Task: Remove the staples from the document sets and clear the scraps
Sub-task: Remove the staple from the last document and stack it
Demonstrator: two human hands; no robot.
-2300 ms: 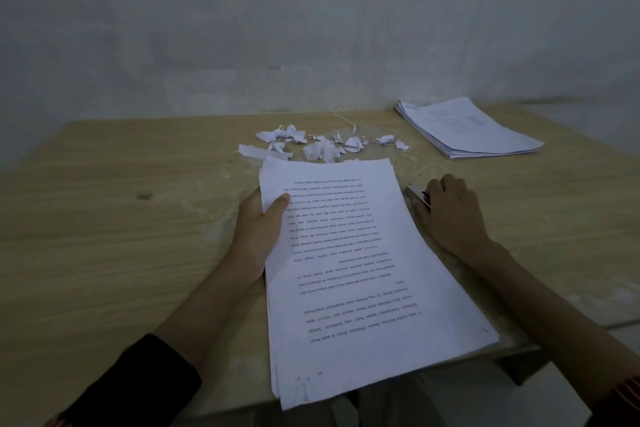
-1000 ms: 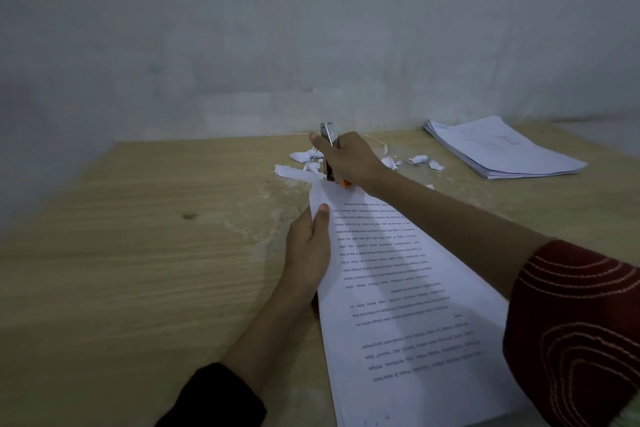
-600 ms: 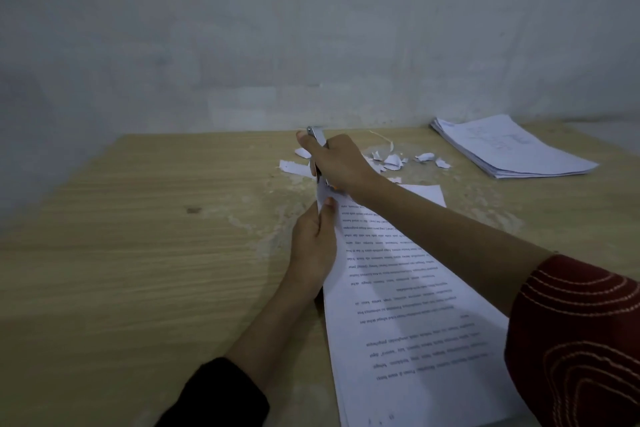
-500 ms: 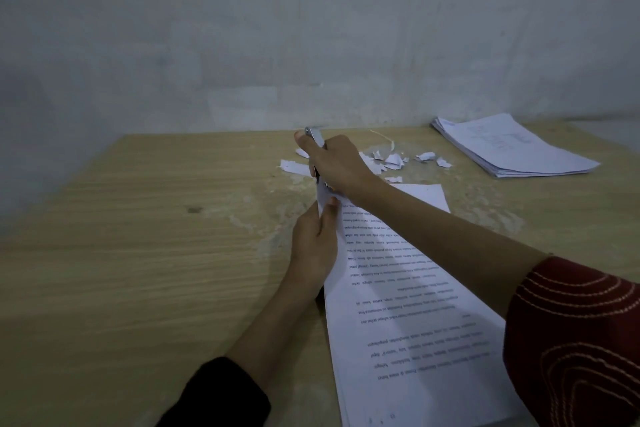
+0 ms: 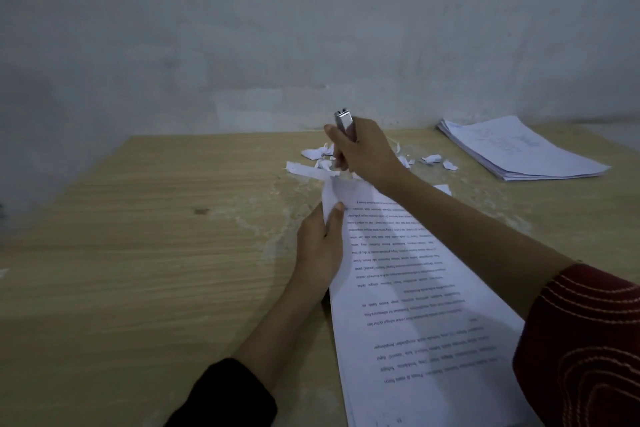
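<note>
shiny metal tool (image 5: 344, 122) meets document's (image 5: 415, 288) crumpled corner.

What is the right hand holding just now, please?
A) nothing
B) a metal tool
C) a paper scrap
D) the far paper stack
B: the right hand grips a metal tool over the far corner of the document, whose edge the left hand pinches.

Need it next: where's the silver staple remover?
Head view, centre: the right hand grips the silver metal staple remover over the printed document's far corner, beside paper scraps.
</note>
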